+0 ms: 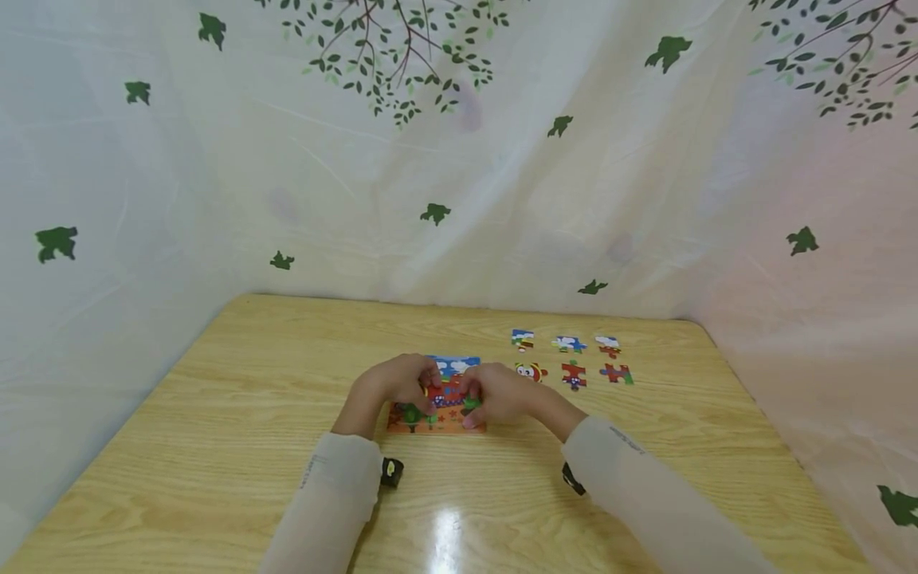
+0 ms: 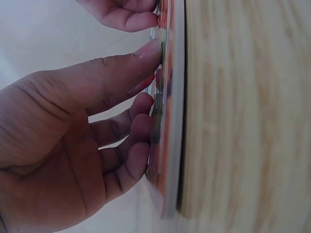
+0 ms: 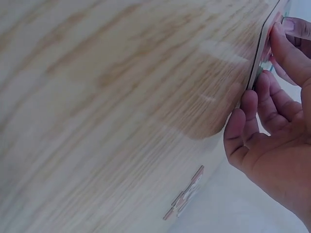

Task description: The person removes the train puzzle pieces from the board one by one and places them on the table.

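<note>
A colourful jigsaw puzzle [image 1: 436, 422] in a flat tray lies on the wooden table, with blue sky along its far edge and an orange strip along the near one. From its left side my left hand [image 1: 402, 379] reaches over it; in the left wrist view, the thumb [image 2: 146, 53] and fingertips touch the picture surface. My right hand [image 1: 502, 392] comes in from the right. In the right wrist view its fingers [image 3: 265, 90] rest at the puzzle's edge and on its surface, thumb and fingers apart. Both hands cover part of the picture.
Several loose jigsaw pieces lie in two rows to the right, among them a red one [image 1: 573, 375], a blue-and-white one [image 1: 570, 344] and one with a face [image 1: 529, 371]. A pale curtain [image 1: 502, 255] with leaf prints hangs behind the wooden table [image 1: 251, 446].
</note>
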`<act>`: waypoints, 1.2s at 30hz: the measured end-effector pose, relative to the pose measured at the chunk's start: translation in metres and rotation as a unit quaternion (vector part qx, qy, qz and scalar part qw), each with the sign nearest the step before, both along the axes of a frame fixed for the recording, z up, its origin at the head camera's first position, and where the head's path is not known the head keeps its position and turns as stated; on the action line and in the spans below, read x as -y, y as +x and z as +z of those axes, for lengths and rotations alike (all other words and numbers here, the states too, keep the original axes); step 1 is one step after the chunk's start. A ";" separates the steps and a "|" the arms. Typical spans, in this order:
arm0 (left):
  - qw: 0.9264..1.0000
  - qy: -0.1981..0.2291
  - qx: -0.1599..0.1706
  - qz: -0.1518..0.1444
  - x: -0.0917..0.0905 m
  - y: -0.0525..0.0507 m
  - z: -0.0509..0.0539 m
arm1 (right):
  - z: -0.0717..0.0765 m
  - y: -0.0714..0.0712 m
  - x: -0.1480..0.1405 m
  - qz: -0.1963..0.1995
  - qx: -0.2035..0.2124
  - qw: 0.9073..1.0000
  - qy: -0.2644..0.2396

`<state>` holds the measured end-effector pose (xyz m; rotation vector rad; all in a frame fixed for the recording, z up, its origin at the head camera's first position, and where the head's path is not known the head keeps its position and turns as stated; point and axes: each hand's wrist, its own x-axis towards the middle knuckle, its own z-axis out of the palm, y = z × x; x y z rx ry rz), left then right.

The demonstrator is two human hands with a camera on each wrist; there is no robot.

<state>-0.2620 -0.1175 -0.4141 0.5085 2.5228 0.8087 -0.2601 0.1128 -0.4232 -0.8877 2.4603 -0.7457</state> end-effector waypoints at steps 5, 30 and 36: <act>1.000 0.006 -0.001 -0.009 0.001 -0.001 -0.003 | 0.000 -0.002 0.002 -0.010 0.030 0.999 0.006; 0.999 0.043 0.008 -0.021 0.013 -0.007 -0.006 | 0.004 0.002 0.003 -0.012 0.038 0.999 -0.009; 0.999 0.035 0.011 -0.011 0.012 -0.007 -0.005 | 0.004 0.004 0.002 -0.017 0.036 0.999 -0.022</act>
